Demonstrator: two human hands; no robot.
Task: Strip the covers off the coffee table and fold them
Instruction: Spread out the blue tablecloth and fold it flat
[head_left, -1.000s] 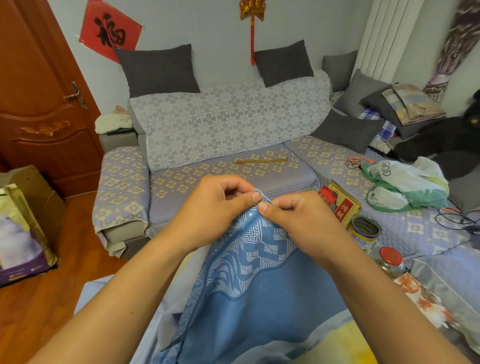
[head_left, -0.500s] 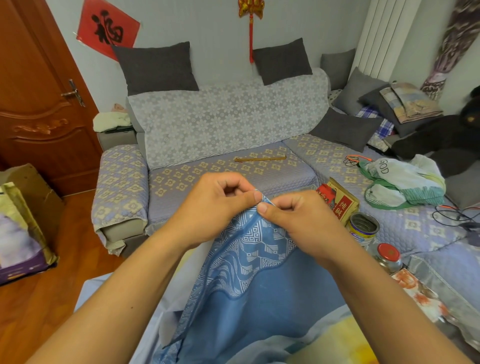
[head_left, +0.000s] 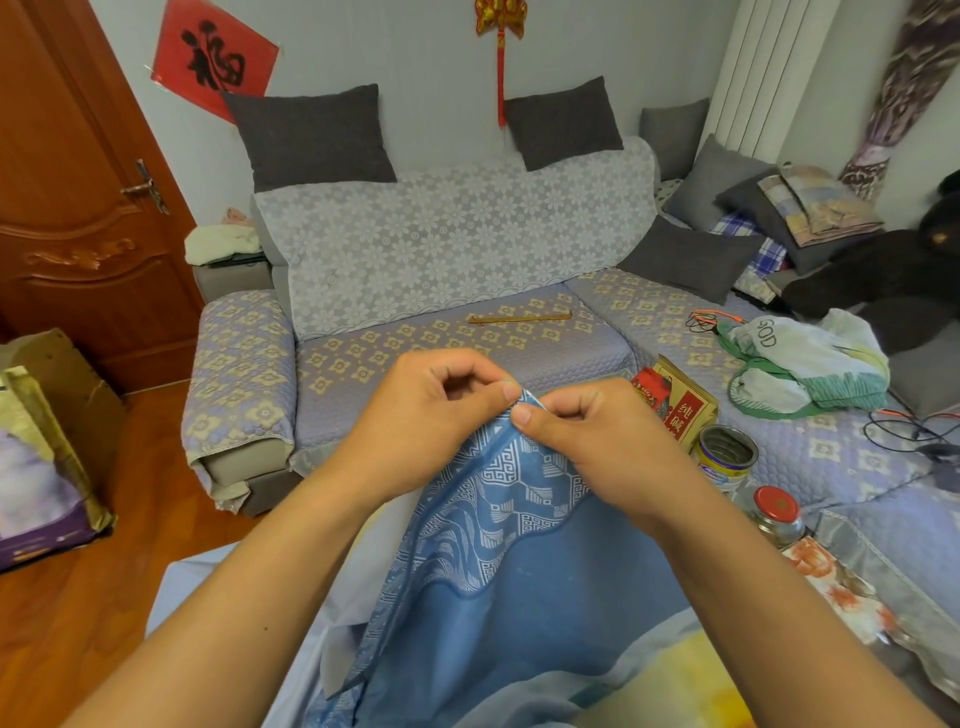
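A blue cover (head_left: 519, 587) with a white patterned border hangs in front of me, lifted to a peak at its top corner. My left hand (head_left: 415, 421) and my right hand (head_left: 592, 441) meet at that corner, each pinching the cloth between thumb and fingers. Below it lies a pale blue and yellow cloth (head_left: 670, 680), spread over what is under the cover. A floral plastic sheet (head_left: 841, 587) shows at the right.
A sofa (head_left: 447, 353) stands straight ahead with a wooden stick (head_left: 519, 317) on its seat. A red box (head_left: 680, 405), an open tin (head_left: 726, 457) and a red-lidded jar (head_left: 776, 514) stand at the right. A door (head_left: 78, 208) and bags (head_left: 36, 467) are at the left.
Both hands keep pinching the cover's top corner; they and the cloth have hardly moved. The view has shifted very slightly.
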